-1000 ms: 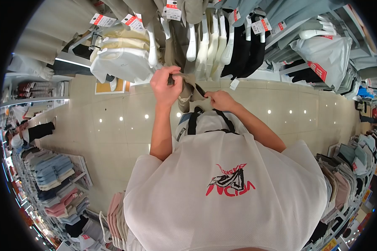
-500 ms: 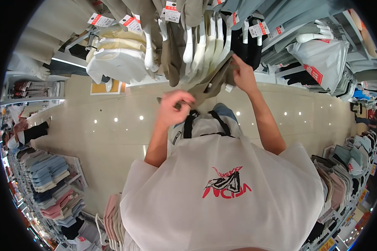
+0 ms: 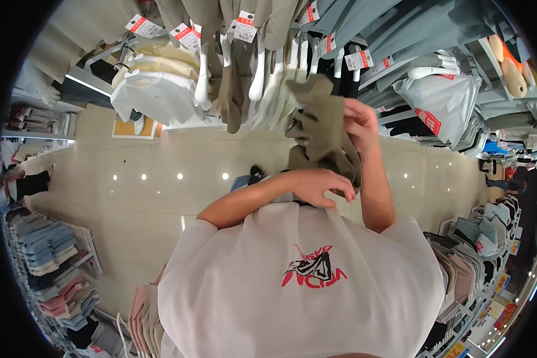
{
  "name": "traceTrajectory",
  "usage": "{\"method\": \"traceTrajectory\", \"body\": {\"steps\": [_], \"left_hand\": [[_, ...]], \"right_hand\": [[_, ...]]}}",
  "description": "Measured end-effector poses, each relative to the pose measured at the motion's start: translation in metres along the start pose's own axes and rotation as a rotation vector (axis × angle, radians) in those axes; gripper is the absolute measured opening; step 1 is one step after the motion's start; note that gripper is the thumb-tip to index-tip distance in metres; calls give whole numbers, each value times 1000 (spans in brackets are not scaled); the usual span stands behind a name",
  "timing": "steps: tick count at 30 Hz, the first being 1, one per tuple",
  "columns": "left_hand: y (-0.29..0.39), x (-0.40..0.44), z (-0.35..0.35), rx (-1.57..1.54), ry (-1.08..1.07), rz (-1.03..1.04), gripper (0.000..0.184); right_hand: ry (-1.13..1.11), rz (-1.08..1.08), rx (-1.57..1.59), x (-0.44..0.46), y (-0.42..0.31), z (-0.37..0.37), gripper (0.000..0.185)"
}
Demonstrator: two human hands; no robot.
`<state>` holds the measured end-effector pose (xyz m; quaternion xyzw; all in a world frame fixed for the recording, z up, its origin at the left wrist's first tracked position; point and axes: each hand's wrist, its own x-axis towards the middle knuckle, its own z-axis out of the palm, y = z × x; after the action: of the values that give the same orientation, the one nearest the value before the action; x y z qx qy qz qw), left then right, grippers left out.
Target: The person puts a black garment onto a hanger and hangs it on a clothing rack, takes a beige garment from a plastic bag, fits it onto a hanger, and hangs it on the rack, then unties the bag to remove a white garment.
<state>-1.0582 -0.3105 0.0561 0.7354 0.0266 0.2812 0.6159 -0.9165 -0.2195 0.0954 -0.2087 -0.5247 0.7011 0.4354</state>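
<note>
An olive-brown garment (image 3: 322, 128) hangs bunched in front of my chest, below the clothes rack. My right hand (image 3: 361, 122) grips its right edge, with the fingers bent round the cloth. Just under the garment, my left hand (image 3: 322, 186) reaches across from the left, palm down, with its fingers curved and apart and nothing seen between them. The fingertips are close to the garment's lower end; whether they touch it I cannot tell.
Tagged clothes hang on white hangers (image 3: 258, 71) along the top. A white plastic bag (image 3: 441, 107) hangs at the upper right. Folded clothes (image 3: 48, 244) fill shelves at the left. More garments (image 3: 459, 268) stand at the right. A person's dark-clothed leg (image 3: 33, 184) shows at the far left.
The garment, stretched between both hands earlier, now hangs bunched from my right hand. My left hand has let go and moved right and down. The view has shifted slightly.
</note>
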Motion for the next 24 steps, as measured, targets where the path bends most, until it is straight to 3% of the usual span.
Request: {"method": "traceTrajectory", "body": {"steps": [2,5,7,10,13,16,20,23,24], "left_hand": [[39,-9,-8,9,72,43,28],[87,-36,-29,274,479,286,30],[78,-54,-34,349,861,210,39],[62,-72,-55,513,980,-26,47],[60,-82,-43,244,868,-248,51],[56,-86,-35,111,858,-353,54],[41,-86,-30,-211,1038,-189,56],[38,-97,-37,-503,1092,-18,57],[40,-99,-38,-566,1102,54,57]], "right_hand": [[-127,34,139,-12,-4,-12,58],[-216,48,405,-32,16,-3,56],[-187,98,449,-39,26,10,54],[-182,163,424,-38,32,28,52],[-79,264,374,-30,24,43,49],[-147,239,345,-19,34,39,54],[-191,225,340,-11,51,29,53],[-63,355,222,-8,58,32,47],[-18,387,145,-9,62,30,34]]}}
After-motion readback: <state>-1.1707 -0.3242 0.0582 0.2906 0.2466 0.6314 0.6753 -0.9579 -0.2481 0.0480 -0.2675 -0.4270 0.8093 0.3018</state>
